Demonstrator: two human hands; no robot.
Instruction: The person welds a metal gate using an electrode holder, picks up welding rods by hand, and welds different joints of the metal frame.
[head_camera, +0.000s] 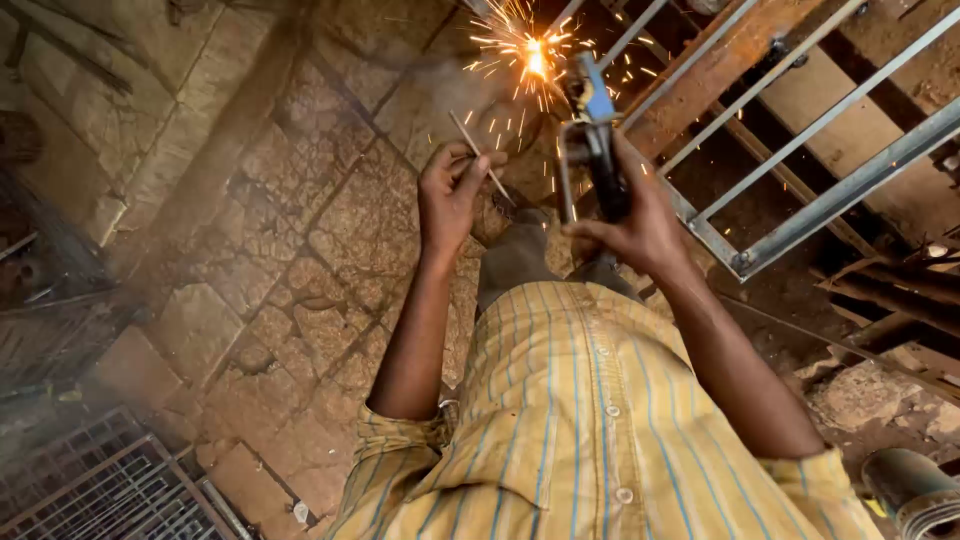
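From the head view, our welding is under way: sparks (532, 52) burst just beyond our hands where the holder (592, 140) meets the grille (800, 215), and we cannot tell how much of the joint is finished. Our right hand (640, 225) is closed tight around the holder. Our left hand (452, 195), beside it, pinches a thin rod (480, 158) between curled fingers.

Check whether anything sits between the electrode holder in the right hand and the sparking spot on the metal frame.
Nothing visible does. The right hand holds the electrode holder straight up to the sparks at the metal frame; the left hand, holding a thin rod, stays off to the side.
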